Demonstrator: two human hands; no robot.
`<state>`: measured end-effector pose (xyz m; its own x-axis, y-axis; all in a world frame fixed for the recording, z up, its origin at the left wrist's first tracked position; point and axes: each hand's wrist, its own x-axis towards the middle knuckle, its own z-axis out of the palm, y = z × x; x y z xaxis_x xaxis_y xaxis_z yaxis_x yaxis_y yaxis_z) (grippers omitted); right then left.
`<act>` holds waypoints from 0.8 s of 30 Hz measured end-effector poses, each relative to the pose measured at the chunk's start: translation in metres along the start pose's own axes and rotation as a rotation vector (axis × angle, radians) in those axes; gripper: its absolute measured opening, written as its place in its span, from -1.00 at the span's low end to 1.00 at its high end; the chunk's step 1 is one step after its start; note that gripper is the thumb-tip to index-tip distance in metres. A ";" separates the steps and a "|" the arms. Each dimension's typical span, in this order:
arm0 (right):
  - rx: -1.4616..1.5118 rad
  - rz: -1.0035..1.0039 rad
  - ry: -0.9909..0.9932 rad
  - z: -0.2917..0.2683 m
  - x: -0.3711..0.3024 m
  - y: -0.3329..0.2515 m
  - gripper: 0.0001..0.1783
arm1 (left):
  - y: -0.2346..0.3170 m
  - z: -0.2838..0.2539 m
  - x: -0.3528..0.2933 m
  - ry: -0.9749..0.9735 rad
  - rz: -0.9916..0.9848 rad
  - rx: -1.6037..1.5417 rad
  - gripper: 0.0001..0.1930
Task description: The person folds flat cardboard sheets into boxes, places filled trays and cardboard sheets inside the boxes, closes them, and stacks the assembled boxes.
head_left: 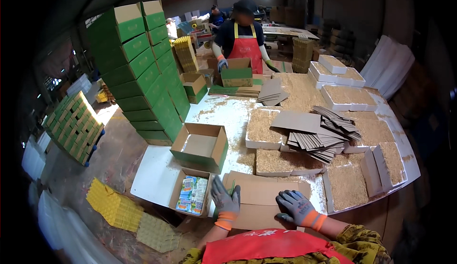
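A flattened brown carton (pixel 259 195) lies on the table right in front of me. My right hand (pixel 297 207), in a grey glove with an orange cuff, rests palm down on its right part with the fingers spread. At the carton's left edge my left hand (pixel 225 199), gloved the same way, is held upright with the fingers stretched out. A thin green strip shows beside its fingers; I cannot tell what it is. Just left of that hand stands a small open box (pixel 177 188) with blue, white and green printed packets (pixel 192 195) inside.
An open green carton (pixel 200 145) stands beyond the small box. Green cartons (pixel 143 73) are stacked high at left. White trays (pixel 263 128) of sawdust-like filler and cardboard sheets (pixel 316 133) cover the right side. Across the table, a person in a red apron (pixel 245 47) handles a green box (pixel 236 73).
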<state>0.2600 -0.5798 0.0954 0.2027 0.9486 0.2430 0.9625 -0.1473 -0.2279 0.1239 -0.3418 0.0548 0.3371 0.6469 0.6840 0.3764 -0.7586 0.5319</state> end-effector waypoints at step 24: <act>0.759 0.559 0.416 0.000 -0.110 0.014 -0.39 | -0.121 0.088 -0.010 -0.998 -0.407 -0.421 -0.39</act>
<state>0.2512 -0.6862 0.0653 0.7716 0.6059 0.1937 0.3736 -0.1850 -0.9090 0.1510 -0.2494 -0.0604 0.8593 0.4807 -0.1747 0.3595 -0.3249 0.8748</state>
